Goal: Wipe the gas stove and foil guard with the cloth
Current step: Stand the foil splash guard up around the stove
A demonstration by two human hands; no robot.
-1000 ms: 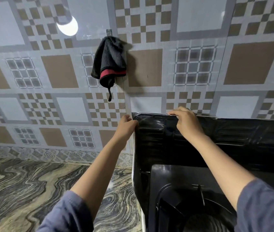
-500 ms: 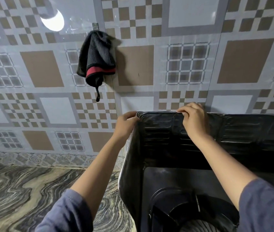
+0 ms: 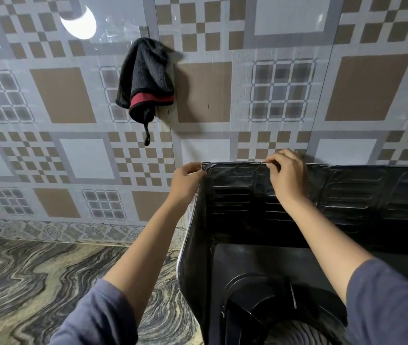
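A black foil guard point(image 3: 235, 202) with ribbed panels stands around the black gas stove point(image 3: 252, 267) at the lower right. My left hand point(image 3: 186, 180) grips the guard's upper left corner. My right hand point(image 3: 285, 173) pinches its top edge a little further right. A black cloth point(image 3: 148, 78) with a red stripe hangs from a hook on the tiled wall, up and to the left of both hands. The stove's pan support and burner point(image 3: 260, 307) show at the bottom, partly hidden by my right arm.
A patterned brown and grey tiled wall point(image 3: 285, 90) rises just behind the guard. A marbled countertop point(image 3: 36, 282) stretches to the left of the stove. A lamp's reflection point(image 3: 79, 22) glares on the wall at the upper left.
Both hands keep their hold on the guard's top edge. The guard's left side panel has swung outward from the wall. The view has shifted, so the cloth sits a little more central.
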